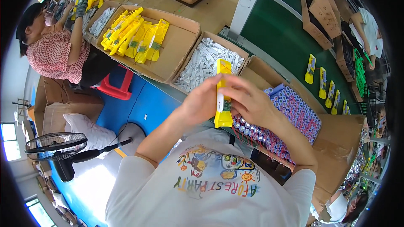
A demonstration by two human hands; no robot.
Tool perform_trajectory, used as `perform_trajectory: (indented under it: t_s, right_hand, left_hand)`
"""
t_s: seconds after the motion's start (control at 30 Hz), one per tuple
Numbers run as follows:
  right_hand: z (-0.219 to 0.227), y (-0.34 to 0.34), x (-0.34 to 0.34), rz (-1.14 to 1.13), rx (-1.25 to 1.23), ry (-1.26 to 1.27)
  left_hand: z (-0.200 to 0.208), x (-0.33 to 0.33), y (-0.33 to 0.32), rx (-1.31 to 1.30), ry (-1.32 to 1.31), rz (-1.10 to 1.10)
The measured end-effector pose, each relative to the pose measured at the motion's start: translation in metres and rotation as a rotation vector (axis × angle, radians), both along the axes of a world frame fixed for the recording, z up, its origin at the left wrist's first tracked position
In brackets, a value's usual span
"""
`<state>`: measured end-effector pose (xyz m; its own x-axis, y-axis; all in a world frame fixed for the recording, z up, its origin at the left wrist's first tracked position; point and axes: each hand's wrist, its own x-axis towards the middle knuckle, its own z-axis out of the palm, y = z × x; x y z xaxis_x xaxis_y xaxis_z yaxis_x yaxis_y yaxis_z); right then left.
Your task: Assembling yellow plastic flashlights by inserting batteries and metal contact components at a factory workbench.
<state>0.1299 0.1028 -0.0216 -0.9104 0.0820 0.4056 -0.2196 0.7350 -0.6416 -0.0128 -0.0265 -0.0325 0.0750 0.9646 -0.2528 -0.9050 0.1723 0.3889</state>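
Observation:
Upright in front of my chest is a long yellow plastic housing (224, 119) with a green circuit board and a white strip inside. My left hand (200, 101) grips its left side, thumb and fingers near the upper half. From the other side, my right hand (251, 101) has its fingers bent over the housing's middle; they are slightly blurred. Just beyond my hands lies a carton of small white plastic pieces (209, 56). Right of them, a carton holds rows of purple-wrapped cylindrical battery cells (290, 111) with red wires.
A shallow carton (181, 31) with several yellow housings (147, 42) sits at left. More yellow housings (323, 82) lie in a line on the green conveyor (277, 29). A co-worker (54, 50), a red stool (120, 85) and a standing fan (63, 147) are on the left.

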Motion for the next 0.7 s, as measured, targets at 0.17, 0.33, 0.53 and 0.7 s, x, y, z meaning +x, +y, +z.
perform_trajectory:
  t_s: [0.17,0.33,0.53,0.7]
  right_hand:
    - [0.006,0.010,0.008,-0.099,0.279,0.120]
    - [0.011,-0.001,0.010,0.152,0.442,0.166]
    - [0.005,-0.002,0.018,-0.002,-0.207,-0.009]
    - [0.006,0.000,0.018,-0.240,-0.380,-0.182]
  left_hand:
    - [0.003,-0.005,-0.008,-0.049,0.013,-0.017]
    - [-0.007,-0.011,-0.008,-0.138,0.060,-0.084]
    - [0.003,-0.007,-0.013,-0.010,0.235,0.091]
    - [-0.009,0.008,-0.015,-0.002,0.279,0.238]
